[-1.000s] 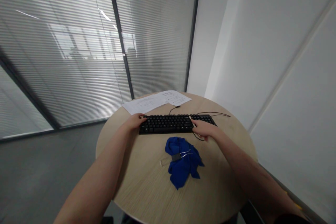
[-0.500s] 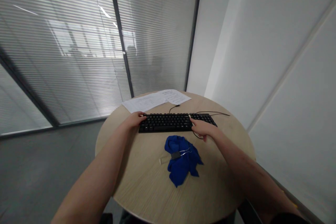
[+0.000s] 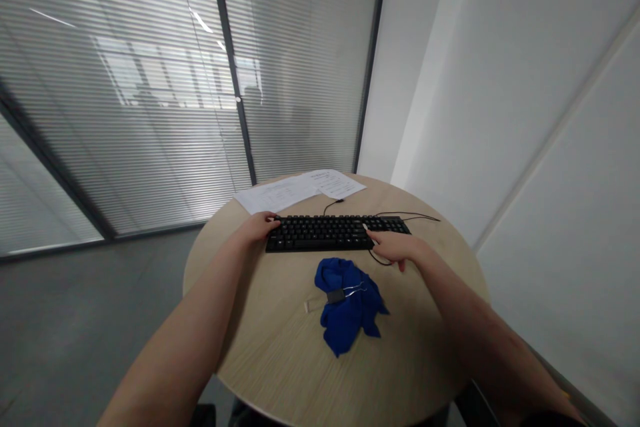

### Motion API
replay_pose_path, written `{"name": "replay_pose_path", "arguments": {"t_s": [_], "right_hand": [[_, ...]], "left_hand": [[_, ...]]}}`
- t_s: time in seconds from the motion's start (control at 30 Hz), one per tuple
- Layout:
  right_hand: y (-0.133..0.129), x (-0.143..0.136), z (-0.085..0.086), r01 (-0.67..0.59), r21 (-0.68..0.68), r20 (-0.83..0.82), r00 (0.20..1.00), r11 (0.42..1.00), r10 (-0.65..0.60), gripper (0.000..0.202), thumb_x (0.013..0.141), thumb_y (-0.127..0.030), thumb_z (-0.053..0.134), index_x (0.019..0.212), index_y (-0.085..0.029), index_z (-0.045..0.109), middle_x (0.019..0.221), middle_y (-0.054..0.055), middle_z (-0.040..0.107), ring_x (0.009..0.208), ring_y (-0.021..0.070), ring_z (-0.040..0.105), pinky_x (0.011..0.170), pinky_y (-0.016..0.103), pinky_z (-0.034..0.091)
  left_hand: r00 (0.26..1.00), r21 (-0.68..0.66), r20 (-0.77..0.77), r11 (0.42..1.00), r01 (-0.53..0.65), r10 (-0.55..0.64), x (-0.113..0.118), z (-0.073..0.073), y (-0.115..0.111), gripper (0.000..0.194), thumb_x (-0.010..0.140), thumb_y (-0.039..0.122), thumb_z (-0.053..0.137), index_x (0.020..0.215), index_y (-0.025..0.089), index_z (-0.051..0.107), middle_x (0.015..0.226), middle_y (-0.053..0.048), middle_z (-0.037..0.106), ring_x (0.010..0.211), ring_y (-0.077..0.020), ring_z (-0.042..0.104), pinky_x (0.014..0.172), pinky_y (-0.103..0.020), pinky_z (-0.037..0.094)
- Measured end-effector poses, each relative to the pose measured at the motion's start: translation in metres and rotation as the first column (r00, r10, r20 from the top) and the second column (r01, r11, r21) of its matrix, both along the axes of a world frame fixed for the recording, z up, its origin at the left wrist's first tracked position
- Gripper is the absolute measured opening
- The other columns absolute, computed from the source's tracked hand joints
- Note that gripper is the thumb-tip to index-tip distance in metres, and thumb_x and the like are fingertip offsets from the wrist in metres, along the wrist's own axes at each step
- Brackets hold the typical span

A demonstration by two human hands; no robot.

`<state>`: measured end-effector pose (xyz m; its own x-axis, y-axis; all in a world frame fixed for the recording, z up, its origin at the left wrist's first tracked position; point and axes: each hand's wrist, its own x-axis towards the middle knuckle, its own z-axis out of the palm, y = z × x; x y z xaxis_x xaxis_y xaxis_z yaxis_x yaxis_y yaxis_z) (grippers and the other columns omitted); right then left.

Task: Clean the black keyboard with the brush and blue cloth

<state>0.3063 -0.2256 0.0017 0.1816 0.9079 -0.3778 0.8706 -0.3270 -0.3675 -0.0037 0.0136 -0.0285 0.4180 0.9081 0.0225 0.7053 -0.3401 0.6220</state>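
Note:
A black keyboard (image 3: pixel 320 233) lies across the round wooden table. My left hand (image 3: pixel 259 226) grips its upper left corner, with the thumb on top and the other fingers around the edge. Over the right part of the keys, my right hand (image 3: pixel 393 245) is closed in a pinch on a small whitish piece (image 3: pixel 365 227), too small to name. Part of the number pad is hidden behind this hand. Nearer to me a crumpled blue cloth (image 3: pixel 350 317) lies with a black binder clip (image 3: pixel 335 296) on it. Left of the cloth is a small pale piece (image 3: pixel 307 307).
Printed papers (image 3: pixel 280 195) lie at the table's far edge. The keyboard's thin black cable (image 3: pixel 410 215) loops at the right, and a cable end with a plug (image 3: pixel 340 201) shows behind the keyboard. A glass partition with blinds and a white wall stand close beyond the table (image 3: pixel 270 360).
My right hand has moved slightly right over the keys, still pinching the small whitish piece. My left hand stays on the keyboard's corner. The view has shifted a little.

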Motion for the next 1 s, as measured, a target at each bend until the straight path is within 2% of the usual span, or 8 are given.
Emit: {"name": "replay_pose_path", "arguments": {"t_s": [0.17,0.23,0.3,0.47,0.57,0.7,0.87,1.0], "right_hand": [[0.014,-0.001,-0.019,0.035,0.02,0.029,0.999,0.999,-0.035,0.081,0.091,-0.027,0.044,0.159,-0.025,0.0,0.138,0.023,0.053,0.052,0.0153,0.064,0.043,0.032,0.056],[0.019,-0.001,-0.025,0.043,0.042,0.05,0.998,0.998,-0.045,0.079,0.093,-0.029,0.041,0.158,-0.023,-0.002,0.14,0.024,0.051,0.051,0.0169,0.065,0.045,0.033,0.055],[0.023,0.0,-0.028,0.048,0.077,0.069,0.996,0.996,-0.053,0.074,0.094,-0.028,0.039,0.159,-0.02,0.004,0.137,0.024,0.055,0.058,0.0198,0.068,0.051,0.034,0.056],[0.027,0.0,-0.023,-0.019,0.215,0.13,0.991,0.976,-0.01,0.061,0.091,-0.021,0.047,0.151,-0.013,0.035,0.138,0.021,0.056,0.097,0.0241,0.069,0.078,0.028,0.055],[0.024,-0.001,-0.018,0.03,0.155,0.063,0.997,0.987,-0.04,0.061,0.092,-0.024,0.045,0.152,-0.018,0.032,0.134,0.02,0.059,0.081,0.0234,0.07,0.065,0.031,0.056],[0.012,0.003,-0.007,0.026,0.059,0.013,1.0,0.998,-0.027,0.066,0.089,-0.025,0.046,0.153,-0.021,0.031,0.114,0.016,0.068,0.058,0.0174,0.063,0.047,0.028,0.052],[-0.004,0.016,0.008,-0.03,0.029,-0.043,0.999,0.999,0.031,0.068,0.088,-0.025,0.046,0.154,-0.027,0.031,0.085,0.006,0.068,0.05,0.0121,0.052,0.044,0.023,0.048],[-0.005,0.017,0.007,-0.015,0.012,-0.066,0.998,1.0,0.016,0.07,0.089,-0.025,0.044,0.157,-0.025,0.024,0.083,0.006,0.068,0.05,0.0121,0.051,0.044,0.024,0.049]], "left_hand": [[1.0,0.015,0.001,1.0,0.017,-0.017,0.0,0.001,-0.001,0.039,0.082,0.034,0.058,0.114,0.015,0.07,0.089,-0.006,0.075,0.077,-0.0186,0.069,0.06,-0.022,0.051],[1.0,0.02,0.007,1.0,0.018,-0.018,0.0,0.001,-0.001,0.036,0.082,0.034,0.059,0.111,0.016,0.071,0.088,-0.005,0.075,0.077,-0.0189,0.069,0.061,-0.022,0.052],[1.0,0.019,0.002,1.0,0.013,-0.013,0.0,0.001,0.0,0.035,0.08,0.034,0.061,0.109,0.017,0.072,0.086,-0.004,0.075,0.075,-0.0188,0.069,0.06,-0.022,0.051],[0.999,0.038,-0.033,0.999,0.016,-0.014,0.001,0.0,0.003,0.038,0.08,0.035,0.06,0.111,0.018,0.072,0.085,-0.004,0.075,0.072,-0.0184,0.068,0.058,-0.023,0.05],[0.999,0.06,-0.043,0.998,0.03,-0.028,0.001,-0.001,0.005,0.038,0.081,0.034,0.059,0.112,0.016,0.072,0.091,-0.005,0.075,0.079,-0.0191,0.069,0.063,-0.022,0.051],[0.999,0.043,-0.041,0.999,0.021,-0.02,0.001,-0.001,0.004,0.041,0.082,0.034,0.059,0.117,0.014,0.07,0.092,-0.007,0.076,0.076,-0.0185,0.069,0.062,-0.023,0.051],[0.999,0.048,-0.035,0.999,0.004,-0.003,0.001,0.001,0.001,0.038,0.081,0.033,0.062,0.114,0.016,0.071,0.089,-0.005,0.076,0.075,-0.0185,0.069,0.062,-0.023,0.052],[0.999,0.031,-0.041,1.0,-0.003,0.004,0.001,0.001,0.002,0.04,0.081,0.034,0.061,0.117,0.016,0.07,0.089,-0.005,0.076,0.07,-0.0169,0.068,0.061,-0.022,0.052]]}}
